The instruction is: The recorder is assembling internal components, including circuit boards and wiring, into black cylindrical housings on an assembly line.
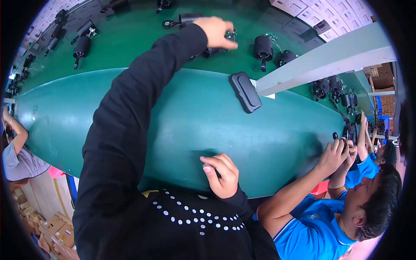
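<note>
My left hand (216, 33) is stretched far forward over the green belt, thumb and fingers apart. Beneath it lies a black cylindrical part (213, 52), mostly hidden by the hand; a bit of circuit board shows between the fingertips. Whether the fingers touch it cannot be made out. Close to my body, my right hand (222, 174) hovers above the near green work surface (182, 130), fingers loosely curled and thumb apart, holding nothing. A black oblong case (245, 92) lies beyond it, at the foot of a white post.
More black cylinders, such as one with a circuit board (263, 48) and another (81, 48), lie along the belt. The white post (325, 58) slants across the right. A person in blue (312, 225) works at my right; another person (21, 156) sits far left.
</note>
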Demonstrator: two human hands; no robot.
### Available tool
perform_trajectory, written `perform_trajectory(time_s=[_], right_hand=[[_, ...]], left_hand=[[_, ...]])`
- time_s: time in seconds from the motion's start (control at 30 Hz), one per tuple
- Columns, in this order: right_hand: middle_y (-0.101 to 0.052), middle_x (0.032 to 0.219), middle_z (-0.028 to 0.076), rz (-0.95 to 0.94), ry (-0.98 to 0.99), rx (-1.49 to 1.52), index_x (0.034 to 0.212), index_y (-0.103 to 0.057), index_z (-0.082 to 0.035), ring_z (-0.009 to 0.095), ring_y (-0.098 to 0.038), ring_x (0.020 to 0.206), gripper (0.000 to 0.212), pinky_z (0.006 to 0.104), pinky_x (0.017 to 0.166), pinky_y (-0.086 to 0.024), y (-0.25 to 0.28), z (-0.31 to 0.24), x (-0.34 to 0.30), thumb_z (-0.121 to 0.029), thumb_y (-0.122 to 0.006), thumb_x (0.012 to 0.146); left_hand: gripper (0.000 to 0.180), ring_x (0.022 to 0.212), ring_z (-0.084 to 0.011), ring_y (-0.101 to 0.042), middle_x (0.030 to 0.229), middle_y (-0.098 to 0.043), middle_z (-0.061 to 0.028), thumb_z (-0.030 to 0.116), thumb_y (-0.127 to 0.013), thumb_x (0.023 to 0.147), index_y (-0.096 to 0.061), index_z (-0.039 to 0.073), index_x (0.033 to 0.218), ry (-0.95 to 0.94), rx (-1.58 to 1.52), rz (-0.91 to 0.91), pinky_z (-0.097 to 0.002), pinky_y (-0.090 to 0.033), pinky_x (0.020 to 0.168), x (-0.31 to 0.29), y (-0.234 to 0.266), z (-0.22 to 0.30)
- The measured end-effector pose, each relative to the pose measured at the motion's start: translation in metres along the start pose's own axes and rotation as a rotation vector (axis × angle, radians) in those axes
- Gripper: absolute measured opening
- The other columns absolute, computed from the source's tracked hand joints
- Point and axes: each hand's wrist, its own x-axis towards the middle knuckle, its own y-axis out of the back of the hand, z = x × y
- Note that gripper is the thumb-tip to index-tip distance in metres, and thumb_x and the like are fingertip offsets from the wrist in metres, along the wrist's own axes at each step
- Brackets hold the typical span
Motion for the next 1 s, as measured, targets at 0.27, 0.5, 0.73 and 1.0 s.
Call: perform_trajectory(time_s=[0.27,0.5,0.73,1.0], right_hand=[[-0.059,0.076,0.007,-0.02,0.095,-0.099,0.09,-0.064,0.0,0.017,-0.05,0.06,0.016,0.0253,0.058,-0.043,-0.014,-0.042,-0.06,0.0,-0.064,0.074],[-0.057,0.096,0.012,0.206,-0.011,-0.001,0.097,-0.064,-0.001,0.019,-0.053,0.073,0.02,0.0276,0.067,-0.045,-0.024,-0.048,-0.136,0.002,-0.06,0.077],[-0.052,0.108,0.017,0.02,0.247,0.435,0.104,-0.061,0.0,0.028,-0.055,0.09,0.023,0.0349,0.078,-0.045,-0.083,0.004,-0.219,-0.009,-0.059,0.083],[-0.056,0.096,0.015,0.083,0.254,0.692,0.093,-0.062,0.001,0.026,-0.057,0.085,0.019,0.0346,0.073,-0.045,-0.118,0.046,-0.267,-0.016,-0.061,0.083]], left_hand=[[0.039,0.071,-0.0228,-0.06,0.089,-0.063,-0.0091,0.033,-0.071,0.065,-0.06,0.007,0.092,0.132,-0.439,-0.112,-0.0328,-0.049,0.069,-0.101,0.035,0.006],[0.029,0.074,-0.0244,-0.061,0.093,-0.059,-0.0163,0.012,-0.06,0.075,-0.051,0.002,0.1,0.32,-1.739,-0.3,-0.0317,-0.05,0.066,-0.333,0.106,0.09],[0.047,0.07,-0.0329,-0.06,0.096,-0.053,-0.029,0.024,-0.066,0.063,-0.045,0.0,0.096,0.373,-2.279,-0.571,-0.0426,-0.054,0.059,-0.525,0.013,0.153],[0.05,0.068,-0.034,-0.06,0.096,-0.053,-0.0296,0.023,-0.065,0.062,-0.044,-0.002,0.099,0.099,-2.875,-0.611,-0.0435,-0.054,0.058,-0.56,-0.067,0.156]])
